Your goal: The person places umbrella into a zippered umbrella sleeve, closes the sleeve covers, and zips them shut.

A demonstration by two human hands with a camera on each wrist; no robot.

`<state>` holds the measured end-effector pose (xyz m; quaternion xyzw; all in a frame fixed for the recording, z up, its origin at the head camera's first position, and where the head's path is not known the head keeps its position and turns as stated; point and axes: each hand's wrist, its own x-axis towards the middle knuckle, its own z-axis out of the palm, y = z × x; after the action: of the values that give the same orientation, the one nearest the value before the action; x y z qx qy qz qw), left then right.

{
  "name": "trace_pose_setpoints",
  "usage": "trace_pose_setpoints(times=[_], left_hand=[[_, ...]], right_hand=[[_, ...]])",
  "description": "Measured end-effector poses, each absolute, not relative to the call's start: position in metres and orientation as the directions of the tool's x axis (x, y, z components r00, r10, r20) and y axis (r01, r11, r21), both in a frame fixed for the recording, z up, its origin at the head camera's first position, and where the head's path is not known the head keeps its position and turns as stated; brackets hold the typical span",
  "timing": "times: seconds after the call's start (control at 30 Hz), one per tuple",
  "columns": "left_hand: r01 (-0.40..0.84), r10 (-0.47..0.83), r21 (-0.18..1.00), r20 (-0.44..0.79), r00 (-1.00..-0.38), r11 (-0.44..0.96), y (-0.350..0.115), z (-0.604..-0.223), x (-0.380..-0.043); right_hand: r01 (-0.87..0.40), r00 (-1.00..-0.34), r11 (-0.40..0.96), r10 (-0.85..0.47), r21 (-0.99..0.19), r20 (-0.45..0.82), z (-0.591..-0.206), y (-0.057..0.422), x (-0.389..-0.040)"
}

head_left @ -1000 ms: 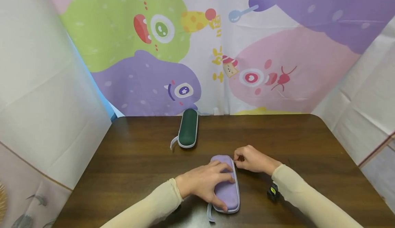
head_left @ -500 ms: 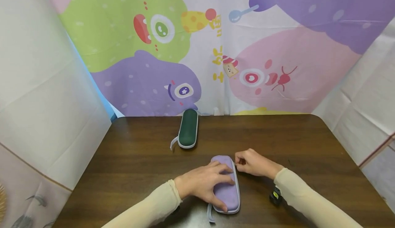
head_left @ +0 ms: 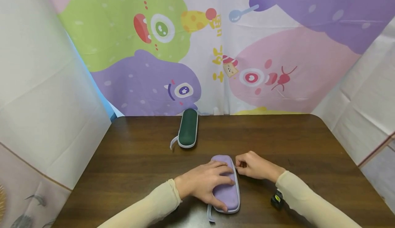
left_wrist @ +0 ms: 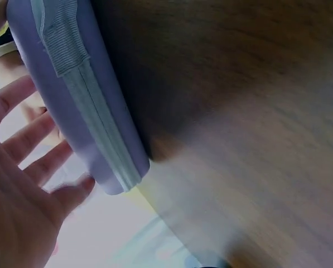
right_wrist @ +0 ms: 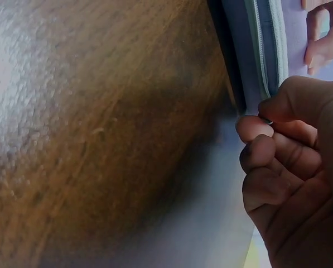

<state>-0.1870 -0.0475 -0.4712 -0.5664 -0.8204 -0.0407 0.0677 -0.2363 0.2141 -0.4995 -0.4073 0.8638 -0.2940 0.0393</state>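
A light purple zippered case [head_left: 226, 192] with a pale zipper edge and a grey loop strap [head_left: 210, 213] lies lengthwise on the table. Across its top rests my left hand [head_left: 205, 183], fingers spread toward the right edge and thumb at the near end. My right hand [head_left: 254, 166] is at the case's right side, toward the far end. In the right wrist view, its thumb and index finger pinch the zipper pull [right_wrist: 265, 119], mostly hidden between them. Above those fingers the zipper [right_wrist: 266, 44] shows a bluish-grey strip between its tapes. The strap end [left_wrist: 63, 39] shows in the left wrist view.
Farther back on the brown wooden table [head_left: 148, 166] lies a dark green zippered case [head_left: 188, 128] with a pale loop strap. A cartoon-printed cloth [head_left: 213, 49] hangs behind the table's far edge. A small black device [head_left: 277, 200] sits under the right wrist.
My right hand has slid a little toward me along the case's right edge. The left hand and both cases have stayed almost in place.
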Motion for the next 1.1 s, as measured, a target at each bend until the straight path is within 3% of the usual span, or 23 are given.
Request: trace_pose_setpoints(times=[0.17, 1.1], left_hand=[[0.925, 0.92, -0.057, 0.142, -0.366, 0.376, -0.048, -0.473, -0.186], [0.939, 0.92, 0.013, 0.192, -0.34, 0.344, -0.049, -0.478, -0.191]], right_hand=[[-0.665, -0.676, 0.51, -0.721, -0.546, 0.15, -0.5, 0.214, -0.234], [-0.658, -0.653, 0.457, -0.742, -0.598, 0.152, -0.496, 0.217, -0.211]])
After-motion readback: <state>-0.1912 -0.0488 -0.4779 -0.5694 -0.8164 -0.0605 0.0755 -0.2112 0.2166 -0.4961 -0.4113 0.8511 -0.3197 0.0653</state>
